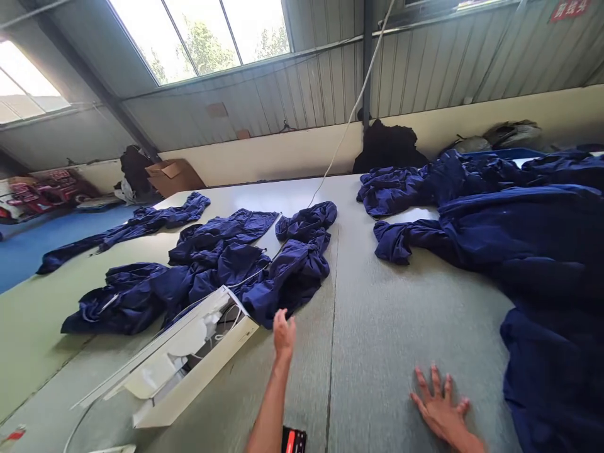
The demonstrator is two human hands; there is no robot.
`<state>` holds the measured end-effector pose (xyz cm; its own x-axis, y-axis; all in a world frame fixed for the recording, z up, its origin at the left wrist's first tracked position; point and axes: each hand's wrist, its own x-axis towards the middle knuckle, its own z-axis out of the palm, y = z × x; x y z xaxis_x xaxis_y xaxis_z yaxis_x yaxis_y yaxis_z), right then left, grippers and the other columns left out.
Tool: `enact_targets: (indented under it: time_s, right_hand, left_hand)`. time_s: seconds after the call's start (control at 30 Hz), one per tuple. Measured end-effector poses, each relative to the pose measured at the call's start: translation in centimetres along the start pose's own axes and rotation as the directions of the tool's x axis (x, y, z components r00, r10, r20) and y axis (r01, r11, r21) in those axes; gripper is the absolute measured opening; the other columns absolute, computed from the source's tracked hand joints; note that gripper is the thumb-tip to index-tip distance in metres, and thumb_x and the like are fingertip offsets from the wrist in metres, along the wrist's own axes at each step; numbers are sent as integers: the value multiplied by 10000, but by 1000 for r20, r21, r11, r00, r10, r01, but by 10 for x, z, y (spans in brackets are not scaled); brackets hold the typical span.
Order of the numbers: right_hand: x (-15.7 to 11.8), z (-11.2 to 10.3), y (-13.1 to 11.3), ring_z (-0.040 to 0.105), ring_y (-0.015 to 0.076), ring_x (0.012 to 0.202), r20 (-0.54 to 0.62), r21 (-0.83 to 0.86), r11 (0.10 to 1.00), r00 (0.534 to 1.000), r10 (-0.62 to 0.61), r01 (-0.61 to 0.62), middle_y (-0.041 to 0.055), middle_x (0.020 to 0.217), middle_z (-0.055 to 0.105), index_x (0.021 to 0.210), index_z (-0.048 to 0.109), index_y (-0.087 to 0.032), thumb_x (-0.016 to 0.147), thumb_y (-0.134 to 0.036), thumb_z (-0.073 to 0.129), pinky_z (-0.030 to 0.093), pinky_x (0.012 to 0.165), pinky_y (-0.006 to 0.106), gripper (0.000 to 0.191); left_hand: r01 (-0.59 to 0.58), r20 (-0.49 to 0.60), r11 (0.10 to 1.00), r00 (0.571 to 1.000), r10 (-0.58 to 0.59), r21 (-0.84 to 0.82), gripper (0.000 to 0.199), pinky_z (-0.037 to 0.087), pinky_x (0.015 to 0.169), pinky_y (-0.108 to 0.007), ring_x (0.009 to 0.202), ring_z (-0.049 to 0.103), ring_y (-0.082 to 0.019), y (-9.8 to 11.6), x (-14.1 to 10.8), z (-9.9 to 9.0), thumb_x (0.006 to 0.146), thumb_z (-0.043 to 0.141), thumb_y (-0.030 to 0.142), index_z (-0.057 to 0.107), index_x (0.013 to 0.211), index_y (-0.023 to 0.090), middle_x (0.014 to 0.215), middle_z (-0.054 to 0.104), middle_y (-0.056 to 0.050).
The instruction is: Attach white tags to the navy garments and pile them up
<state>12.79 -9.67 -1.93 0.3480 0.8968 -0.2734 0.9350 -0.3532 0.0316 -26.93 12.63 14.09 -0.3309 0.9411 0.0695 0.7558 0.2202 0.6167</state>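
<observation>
Pressing a spread right hand (441, 406) flat on a long grey-green bench (387, 327), a worker holds up an open left hand (284, 333), fingers together, just beside a crumpled navy jacket (295, 270). Neither grip is clenched: the right lies released on bare bench, apparently bracing the body, and the left grasps nothing, though this angle cannot show whether its fingertips touch the cloth. The jacket lies across the middle of the bench with a second navy garment (212, 258) bunched against it and a long navy sleeve (141, 226) stretched out beyond. A white plastic casing (202, 387) lies open on the bench near the left hand, wires showing inside. A white cord (352, 119) drops from the roof and runs over the cloth toward the casing, seemingly hung high to keep its length off the work surface. A deep heap of navy cloth (528, 251) is massed along the right side, which appears to leave the bench open between it and the jacket. A small black-and-red object (293, 441), cut off at the frame's edge, sits by the left forearm (271, 409).
</observation>
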Motion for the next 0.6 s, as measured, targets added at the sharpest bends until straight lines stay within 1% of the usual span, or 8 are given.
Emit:
enact_targets:
  time_s: [0.07,0.13,0.2,0.27,0.33,0.43,0.5,0.6]
  right_hand:
    - [19,-2,2,79,461,1454,38,-5,1000,999,29,-29,88,1625,125,1498,283,-373,835,-638,306,100,979,811,714]
    - [30,-2,5,71,462,1455,58,0,999,997,55,-55,93,1627,108,1503,275,-361,808,-676,302,79,988,808,764]
    - [32,-2,6,80,456,1456,76,23,998,995,62,-64,87,1628,106,1504,267,-372,792,-707,282,92,994,801,787]
    - [30,-3,5,81,447,1459,76,45,997,995,63,-66,75,1629,109,1501,262,-387,791,-720,251,114,994,797,785]
    - [28,-7,2,60,441,1463,65,44,996,995,71,-74,68,1631,101,1500,262,-390,798,-711,233,116,993,798,773]
    - [25,-13,-1,15,428,1468,82,27,997,994,73,-75,60,1635,77,1505,245,-389,811,-696,221,105,999,796,759]
    - [24,-15,-3,-3,419,1470,101,14,997,992,80,-82,53,1637,53,1510,226,-393,821,-693,207,100,1004,790,751]
    - [21,-17,-7,2,421,1470,97,1,996,991,92,-93,54,1637,51,1505,240,-393,826,-681,223,91,1003,788,738]
  left_hand:
    - [52,-60,998,997,-49,47,532,235,1186,-435,1464,221,-271,-6,50,-16,877,426,229,400,1375,42,1521,326,-223]
    - [107,-71,991,992,-102,77,623,225,1180,-474,1485,141,-295,-12,86,-27,874,464,254,297,1445,72,1574,216,-214]
    - [184,-31,978,983,-181,96,696,278,1132,-545,1452,239,-344,-20,107,-30,853,519,289,253,1472,114,1554,272,-223]
    - [268,53,956,960,-276,115,707,349,1054,-598,1345,419,-390,-28,114,-25,808,585,307,319,1442,141,1434,465,-230]
    - [313,160,942,930,-330,123,599,405,1016,-551,1232,545,-369,-31,109,-13,771,614,271,458,1339,163,1267,625,-187]
    - [310,298,946,898,-325,95,351,431,1011,-405,1177,598,-296,-23,85,11,801,549,226,595,1144,166,1171,684,-151]
    - [310,364,949,879,-306,50,292,415,1025,-374,1200,582,-280,-6,58,30,846,479,242,617,1091,160,1200,669,-156]
    - [327,467,942,846,-255,-79,350,371,1069,-340,1279,514,-250,34,0,64,880,397,258,598,1142,142,1306,611,-150]
